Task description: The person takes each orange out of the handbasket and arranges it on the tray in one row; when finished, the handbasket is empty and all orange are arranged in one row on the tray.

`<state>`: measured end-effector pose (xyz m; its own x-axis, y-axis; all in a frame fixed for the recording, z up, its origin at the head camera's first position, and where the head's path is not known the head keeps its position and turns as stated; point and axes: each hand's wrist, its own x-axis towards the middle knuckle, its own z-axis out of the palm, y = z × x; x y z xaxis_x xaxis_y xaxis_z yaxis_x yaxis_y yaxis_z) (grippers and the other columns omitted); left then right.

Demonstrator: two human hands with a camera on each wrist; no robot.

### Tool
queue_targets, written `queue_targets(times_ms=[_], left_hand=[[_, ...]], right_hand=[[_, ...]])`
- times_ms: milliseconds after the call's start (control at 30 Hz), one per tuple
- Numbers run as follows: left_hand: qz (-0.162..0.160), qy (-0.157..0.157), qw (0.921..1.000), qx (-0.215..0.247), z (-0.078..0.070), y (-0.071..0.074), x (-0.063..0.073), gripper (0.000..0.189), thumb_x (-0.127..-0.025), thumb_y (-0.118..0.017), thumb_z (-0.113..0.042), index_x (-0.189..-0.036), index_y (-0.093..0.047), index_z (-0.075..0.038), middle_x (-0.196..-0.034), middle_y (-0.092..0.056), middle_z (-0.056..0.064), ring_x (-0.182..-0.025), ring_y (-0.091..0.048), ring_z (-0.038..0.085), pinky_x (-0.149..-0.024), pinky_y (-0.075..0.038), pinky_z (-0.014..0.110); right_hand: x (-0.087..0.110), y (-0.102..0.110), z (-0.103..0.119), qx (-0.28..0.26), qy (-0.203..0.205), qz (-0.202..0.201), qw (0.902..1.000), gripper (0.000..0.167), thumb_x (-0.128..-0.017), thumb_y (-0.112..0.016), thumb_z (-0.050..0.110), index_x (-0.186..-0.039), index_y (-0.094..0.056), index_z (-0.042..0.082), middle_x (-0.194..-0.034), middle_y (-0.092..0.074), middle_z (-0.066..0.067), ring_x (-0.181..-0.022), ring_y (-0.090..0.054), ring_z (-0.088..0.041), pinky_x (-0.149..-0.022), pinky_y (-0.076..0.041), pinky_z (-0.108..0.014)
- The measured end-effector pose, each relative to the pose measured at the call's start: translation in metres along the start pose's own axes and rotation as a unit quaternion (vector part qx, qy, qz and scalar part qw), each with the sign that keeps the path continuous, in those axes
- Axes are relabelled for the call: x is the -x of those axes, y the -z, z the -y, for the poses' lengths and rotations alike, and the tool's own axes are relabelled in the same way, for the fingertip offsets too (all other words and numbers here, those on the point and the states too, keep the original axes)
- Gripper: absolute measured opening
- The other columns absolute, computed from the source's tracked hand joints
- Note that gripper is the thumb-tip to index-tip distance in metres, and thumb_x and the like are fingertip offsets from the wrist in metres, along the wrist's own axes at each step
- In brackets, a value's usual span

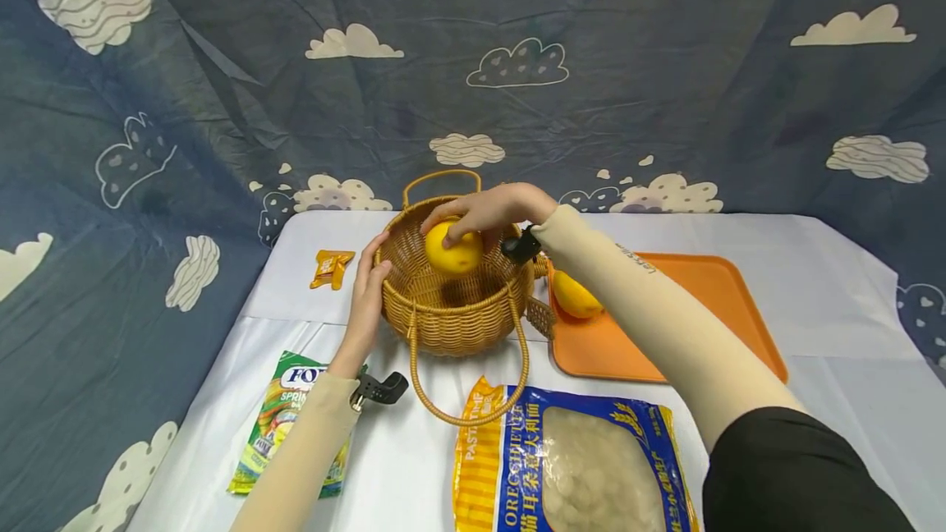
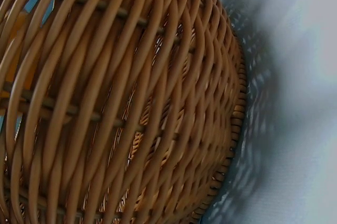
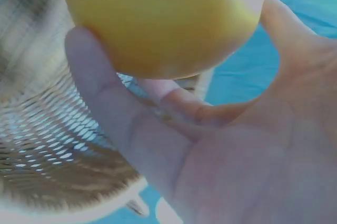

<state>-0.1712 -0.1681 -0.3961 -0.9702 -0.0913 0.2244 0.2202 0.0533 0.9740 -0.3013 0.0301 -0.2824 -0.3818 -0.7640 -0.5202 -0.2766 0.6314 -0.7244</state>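
Observation:
A brown wicker basket (image 1: 451, 327) with two loop handles stands on the white table; its weave fills most of the left wrist view. My left hand (image 1: 364, 298) holds the basket's left side, with fingertips and thumb at the rim. The left wrist view does not show that hand. Over the basket's opening, my right hand (image 1: 491, 212) grips a yellow orange (image 1: 453, 249) from above. In the right wrist view, the fingers and thumb go round the orange (image 3: 163, 24). A second orange (image 1: 575, 295) lies on an orange tray (image 1: 709, 302), partly hidden by my right forearm.
A small orange-wrapped packet (image 1: 331, 268) lies left of the basket. Nearer me are a green packet (image 1: 284, 425) at left and a blue and yellow pasta bag (image 1: 576, 466), which the front handle overlaps. A dark cloud-patterned cloth (image 1: 414, 113) hangs behind the table.

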Motion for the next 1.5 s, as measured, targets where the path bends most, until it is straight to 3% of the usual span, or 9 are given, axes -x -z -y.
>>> queue_targets(times_ms=[100,200,433,833,1033,1267,1400,1500], left_hand=[[0.000,-0.003,1.0000,-0.001,0.001,-0.001,0.000,0.049,-0.100,-0.036,-0.015,-0.148,-0.032,-0.007,-0.153,-0.027,0.009,-0.140,-0.022,0.024,-0.112,-0.017,0.038],[-0.001,-0.005,1.0000,-0.001,0.001,-0.002,-0.001,0.049,-0.100,-0.037,-0.017,-0.148,-0.032,-0.007,-0.153,-0.027,0.009,-0.140,-0.022,0.024,-0.112,-0.017,0.038],[-0.004,-0.005,0.9999,0.008,0.001,-0.002,0.000,0.048,-0.100,-0.037,-0.015,-0.148,-0.033,-0.006,-0.152,-0.028,0.010,-0.140,-0.022,0.027,-0.112,-0.018,0.038],[-0.004,0.001,0.9999,0.012,0.002,-0.001,0.002,0.048,-0.100,-0.036,-0.014,-0.148,-0.032,-0.006,-0.152,-0.027,0.010,-0.140,-0.021,0.031,-0.111,-0.018,0.040],[0.001,0.005,0.9999,0.010,0.002,-0.001,0.002,0.049,-0.100,-0.036,-0.016,-0.148,-0.031,-0.006,-0.152,-0.027,0.010,-0.139,-0.022,0.030,-0.111,-0.019,0.041],[0.002,0.008,0.9999,0.007,0.002,-0.001,0.002,0.050,-0.100,-0.037,-0.017,-0.148,-0.031,-0.007,-0.153,-0.026,0.009,-0.139,-0.022,0.033,-0.111,-0.019,0.043],[0.002,0.010,0.9999,0.010,0.002,-0.001,0.003,0.050,-0.100,-0.037,-0.017,-0.148,-0.031,-0.007,-0.153,-0.025,0.010,-0.139,-0.023,0.034,-0.111,-0.020,0.043],[0.003,0.010,0.9999,0.012,0.001,-0.002,0.003,0.050,-0.100,-0.037,-0.017,-0.148,-0.030,-0.007,-0.153,-0.025,0.010,-0.139,-0.023,0.034,-0.111,-0.020,0.043]], right_hand=[[0.023,0.005,-0.002,-0.007,0.062,-0.025,0.9977,0.049,-0.099,-0.050,0.023,-0.146,-0.038,0.020,-0.139,-0.033,-0.009,-0.103,-0.049,-0.025,-0.083,-0.050,-0.040],[0.048,0.010,-0.009,-0.026,0.104,-0.057,0.9925,0.049,-0.099,-0.051,0.022,-0.146,-0.037,0.019,-0.135,-0.037,-0.010,-0.104,-0.050,-0.028,-0.084,-0.049,-0.046],[0.106,0.013,-0.048,-0.078,0.140,-0.123,0.9793,0.050,-0.098,-0.053,0.022,-0.145,-0.036,0.020,-0.135,-0.039,-0.010,-0.110,-0.051,-0.032,-0.089,-0.048,-0.047],[0.181,-0.010,-0.141,-0.121,0.059,-0.259,0.9566,0.047,-0.100,-0.050,0.023,-0.144,-0.034,0.021,-0.143,-0.032,-0.007,-0.115,-0.048,-0.031,-0.092,-0.046,-0.046],[0.208,-0.029,-0.179,-0.151,0.021,-0.294,0.9436,0.049,-0.101,-0.047,0.023,-0.146,-0.030,0.023,-0.146,-0.025,-0.006,-0.116,-0.047,-0.028,-0.092,-0.045,-0.041],[0.228,-0.051,-0.223,-0.170,0.001,-0.325,0.9303,0.050,-0.101,-0.045,0.023,-0.148,-0.026,0.024,-0.141,-0.033,-0.008,-0.112,-0.050,-0.018,-0.091,-0.045,-0.039],[0.234,-0.063,-0.248,-0.187,-0.010,-0.335,0.9233,0.051,-0.101,-0.045,0.023,-0.148,-0.025,0.025,-0.144,-0.027,-0.011,-0.120,-0.040,-0.030,-0.096,-0.041,-0.051],[0.238,-0.072,-0.263,-0.205,-0.022,-0.339,0.9177,0.052,-0.101,-0.047,0.023,-0.147,-0.024,0.026,-0.148,-0.021,-0.016,-0.126,-0.030,-0.038,-0.098,-0.030,-0.066]])
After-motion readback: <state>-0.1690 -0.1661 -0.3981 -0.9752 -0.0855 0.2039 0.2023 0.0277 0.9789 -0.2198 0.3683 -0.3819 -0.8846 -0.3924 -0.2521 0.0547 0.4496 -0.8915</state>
